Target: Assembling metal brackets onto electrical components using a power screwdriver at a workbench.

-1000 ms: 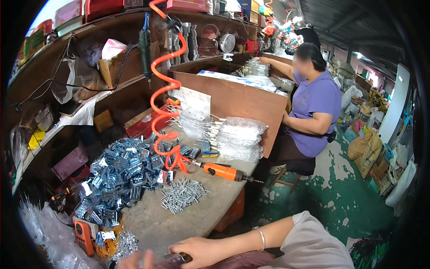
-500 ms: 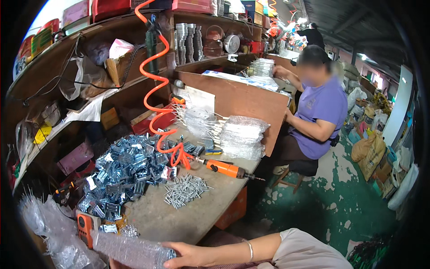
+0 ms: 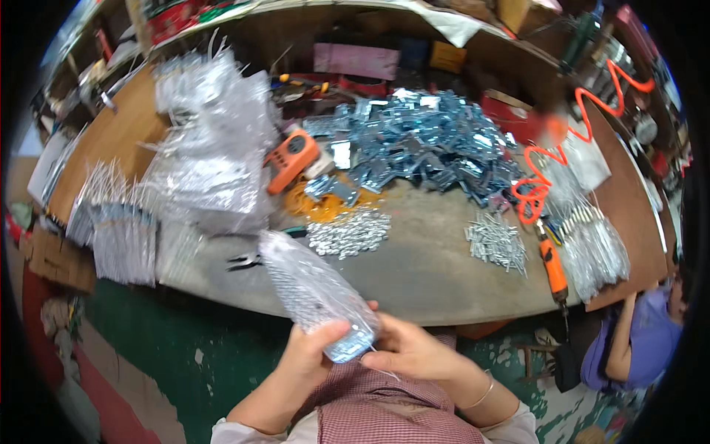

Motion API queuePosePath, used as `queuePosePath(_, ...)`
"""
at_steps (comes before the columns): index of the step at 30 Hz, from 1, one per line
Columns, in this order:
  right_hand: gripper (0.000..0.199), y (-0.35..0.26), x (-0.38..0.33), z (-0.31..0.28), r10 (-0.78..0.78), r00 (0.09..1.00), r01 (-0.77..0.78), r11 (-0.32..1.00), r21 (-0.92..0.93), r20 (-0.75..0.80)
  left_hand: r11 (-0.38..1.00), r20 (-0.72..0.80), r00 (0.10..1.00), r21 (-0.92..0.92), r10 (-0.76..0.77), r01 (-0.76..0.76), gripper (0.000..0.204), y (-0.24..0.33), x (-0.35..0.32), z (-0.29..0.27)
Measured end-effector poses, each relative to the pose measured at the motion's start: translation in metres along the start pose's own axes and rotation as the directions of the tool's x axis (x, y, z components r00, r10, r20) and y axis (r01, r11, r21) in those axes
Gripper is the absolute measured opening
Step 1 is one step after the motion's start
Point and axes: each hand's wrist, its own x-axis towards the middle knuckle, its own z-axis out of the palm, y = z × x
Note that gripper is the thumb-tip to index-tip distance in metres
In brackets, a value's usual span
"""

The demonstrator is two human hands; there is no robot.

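A long package in clear bubble wrap (image 3: 309, 277) slants over the near edge of the workbench, with bluish metal showing at its near end. My left hand (image 3: 314, 351) is closed around the left side of that near end, thumb on top. From the right, my right hand (image 3: 414, 355) grips the same end, fingertips partly behind it. A thin white strip (image 3: 386, 366) sticks out by my right thumb; I cannot tell what it belongs to. Close to the package lie pliers (image 3: 242, 261) with dark jaws and a heap of small shiny metal pieces (image 3: 347, 233).
Blue-silver metal parts (image 3: 421, 140) are heaped at the back. Beside them are yellow bands (image 3: 307, 203) and an orange device (image 3: 292, 161). Screws (image 3: 495, 240), an orange power screwdriver (image 3: 553, 270) and a coiled hose (image 3: 584, 111) lie right. Wrapped bundles (image 3: 211, 174) stand left; a purple-shirted person (image 3: 658, 340) sits right.
The view has swung left and down to the bench front. The package now points away from me with both hands plainly on its near end; earlier it lay sideways at the lower edge.
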Motion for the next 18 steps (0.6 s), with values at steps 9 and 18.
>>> queuePosePath(9, 0.011, -0.029, 0.106, -0.042, -0.457, 0.87, 0.103, 0.539, -0.836, -0.187, 0.951, -0.146, 0.982, 0.302, 0.118, -0.07, 0.041, 0.028, -0.029, -0.075)
queuePosePath(18, 0.014, -0.019, 0.194, -0.048, -0.477, 0.871, -0.084, 0.092, -0.992, -0.118, 0.727, -0.307, 0.842, 0.673, 0.443, -0.137, 0.027, 0.036, -0.02, -0.089)
